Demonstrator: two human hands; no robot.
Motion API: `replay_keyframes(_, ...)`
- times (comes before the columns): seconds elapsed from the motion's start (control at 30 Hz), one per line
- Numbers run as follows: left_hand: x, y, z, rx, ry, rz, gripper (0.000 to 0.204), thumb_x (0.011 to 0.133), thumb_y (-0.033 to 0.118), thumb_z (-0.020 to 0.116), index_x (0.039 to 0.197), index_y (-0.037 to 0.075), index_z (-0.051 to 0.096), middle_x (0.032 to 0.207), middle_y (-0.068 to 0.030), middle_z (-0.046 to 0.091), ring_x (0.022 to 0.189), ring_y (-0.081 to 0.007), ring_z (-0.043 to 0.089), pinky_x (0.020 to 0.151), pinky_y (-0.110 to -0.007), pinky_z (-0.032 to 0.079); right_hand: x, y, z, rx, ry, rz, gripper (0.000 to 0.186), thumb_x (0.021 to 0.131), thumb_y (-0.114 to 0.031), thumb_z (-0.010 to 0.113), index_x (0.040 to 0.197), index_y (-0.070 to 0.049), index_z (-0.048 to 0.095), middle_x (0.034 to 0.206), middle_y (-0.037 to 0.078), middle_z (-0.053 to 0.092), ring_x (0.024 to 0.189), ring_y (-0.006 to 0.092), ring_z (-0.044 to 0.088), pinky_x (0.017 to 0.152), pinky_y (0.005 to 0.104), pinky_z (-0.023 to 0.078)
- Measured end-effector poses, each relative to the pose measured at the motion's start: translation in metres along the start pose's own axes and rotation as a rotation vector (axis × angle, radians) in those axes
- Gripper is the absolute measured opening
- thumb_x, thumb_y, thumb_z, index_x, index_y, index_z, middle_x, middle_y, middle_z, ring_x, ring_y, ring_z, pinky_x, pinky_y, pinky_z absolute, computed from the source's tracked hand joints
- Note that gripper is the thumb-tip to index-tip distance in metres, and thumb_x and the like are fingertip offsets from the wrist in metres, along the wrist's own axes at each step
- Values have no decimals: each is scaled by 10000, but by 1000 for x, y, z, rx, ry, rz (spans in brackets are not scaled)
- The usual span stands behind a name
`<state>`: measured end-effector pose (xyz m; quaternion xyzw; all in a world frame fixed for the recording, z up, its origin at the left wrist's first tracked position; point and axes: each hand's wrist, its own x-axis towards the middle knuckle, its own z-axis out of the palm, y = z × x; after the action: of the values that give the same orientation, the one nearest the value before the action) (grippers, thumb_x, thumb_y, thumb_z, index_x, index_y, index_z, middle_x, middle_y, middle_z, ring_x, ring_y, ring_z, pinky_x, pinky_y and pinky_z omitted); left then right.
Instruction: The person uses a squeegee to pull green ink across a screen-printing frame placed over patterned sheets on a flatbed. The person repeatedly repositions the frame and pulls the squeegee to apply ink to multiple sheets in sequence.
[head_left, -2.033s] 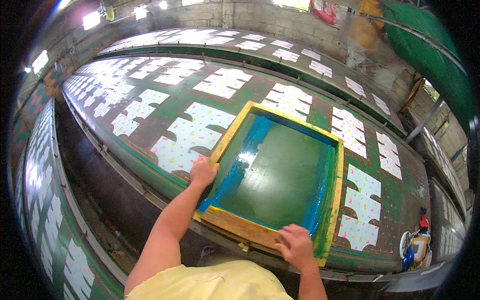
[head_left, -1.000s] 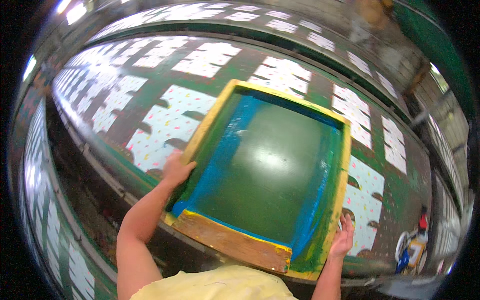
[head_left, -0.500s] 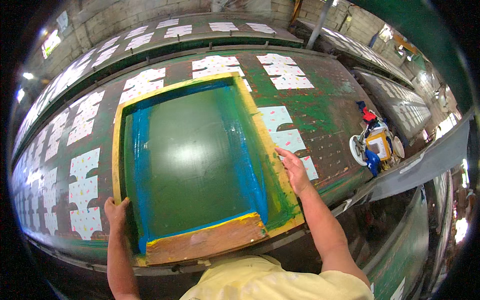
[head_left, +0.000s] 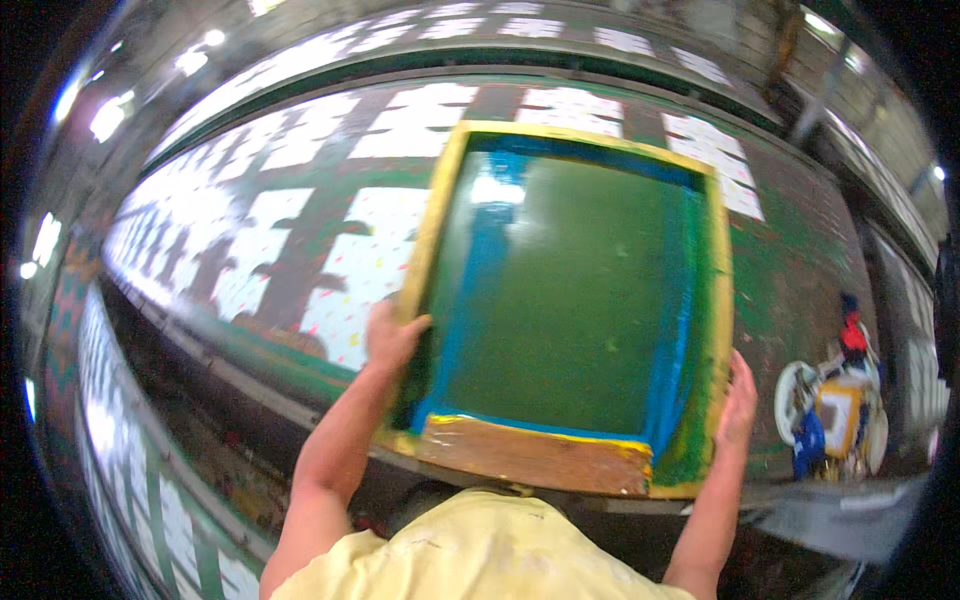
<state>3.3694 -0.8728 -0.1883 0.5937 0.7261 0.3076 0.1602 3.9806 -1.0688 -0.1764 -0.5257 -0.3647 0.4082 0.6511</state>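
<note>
Head view: left hand and right hand grip a rectangular yellow-edged mesh screen frame.

Textile print workshop, long printing tables, screen frame

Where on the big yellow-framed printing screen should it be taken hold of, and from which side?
Probably by the two long side rails of the screen frame, one hand from each side near the close end. The frame is wide and flat with a soft mesh centre, so only the rigid yellow edges suit a grip. The left hand and right hand already sit on opposite rails that way.
</note>
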Motion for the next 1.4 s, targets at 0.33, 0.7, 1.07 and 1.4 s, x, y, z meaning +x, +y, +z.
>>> replay_keyframes(0.33,-24,33,18,96,21,57,616,757,469,966,985,-16,663,1085,-196,643,1062,-399,644,917,-505,539,4,12,-71,16,10,-60,824,1080,-499,657,1647,63,453,1607,200,554,1488,317,528,1269,477,377)
replay_keyframes(0.7,-31,46,23,182,-5,67,632,766,505,941,1002,-11,664,1096,-194,649,1062,-402,657,913,-518,548,-4,-5,-63,-63,79,43,723,1046,-312,727,1646,12,488,1669,191,507,1536,349,493,1288,492,377)
replay_keyframes(1.07,-25,31,44,134,-171,-31,654,794,483,912,1147,-25,702,1242,-240,691,1169,-419,693,1026,-530,577,-167,-59,137,-1220,-735,-385,577,801,-53,838,1367,-115,740,1402,150,701,1330,394,651,1151,524,530)
replay_keyframes(1.4,-23,9,48,-264,-117,156,552,704,137,875,1217,-22,748,1148,-262,747,1148,-443,715,1004,-510,588,-152,-42,224,-1397,-636,-454,485,814,39,713,1268,-113,785,1217,114,780,1152,355,732,999,507,576)
